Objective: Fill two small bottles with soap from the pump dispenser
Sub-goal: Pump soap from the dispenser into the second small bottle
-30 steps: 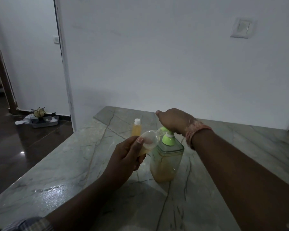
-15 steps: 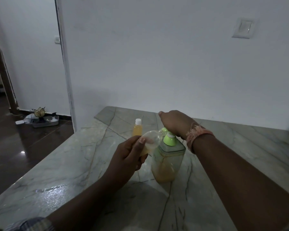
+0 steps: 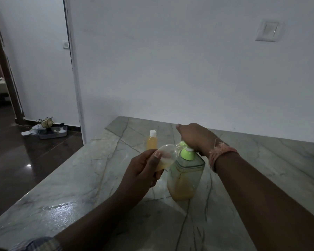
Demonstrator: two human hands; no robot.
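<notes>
A clear square pump dispenser [image 3: 184,178] with a green pump top, partly full of yellow soap, stands on the marble counter [image 3: 80,187]. My right hand [image 3: 196,137] rests on the pump head with its palm pressing down. My left hand [image 3: 143,171] grips a small clear bottle [image 3: 168,154], tilted with its mouth at the green spout; a little yellow soap lies in it. A second small bottle [image 3: 152,142] with a white cap, full of yellow soap, stands upright behind them.
The counter meets a white wall at the back, and its left edge drops to a dark floor. A grey tray [image 3: 51,132] with small items lies on that floor by the wall corner. A wet patch [image 3: 58,212] shines on the counter's near left.
My hands, the tilted bottle and the dispenser keep nearly the same places. The pump head under my right hand sits slightly higher than a second ago.
</notes>
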